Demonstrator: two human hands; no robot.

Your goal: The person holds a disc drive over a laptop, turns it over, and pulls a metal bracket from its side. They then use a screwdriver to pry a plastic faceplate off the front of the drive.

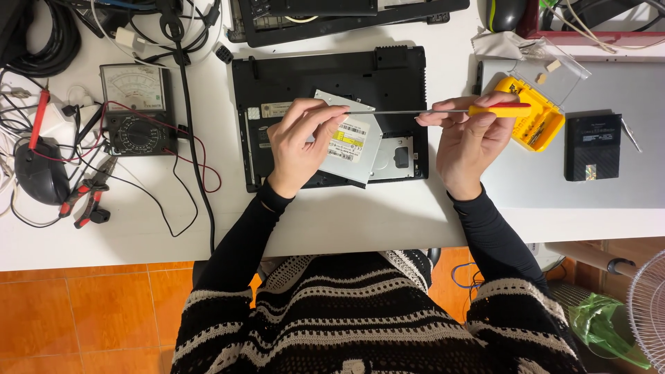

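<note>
My left hand (pixel 299 142) holds a flat silver optical drive (pixel 360 142) tilted above an upturned black laptop (pixel 325 76), with its fingertips at the tip of a screwdriver shaft. My right hand (pixel 465 138) grips the long screwdriver (pixel 443 111) by its yellow and red handle, held level and pointing left toward the drive. The empty drive bay (pixel 396 154) of the laptop shows below the drive.
An analog multimeter (pixel 136 107) with red and black leads lies left, with pliers (pixel 89 197) and cables. A yellow bit case (pixel 537 114), a closed silver laptop (pixel 623 173) and a black box (pixel 592 147) sit right. Another black laptop part (pixel 332 21) lies at the back.
</note>
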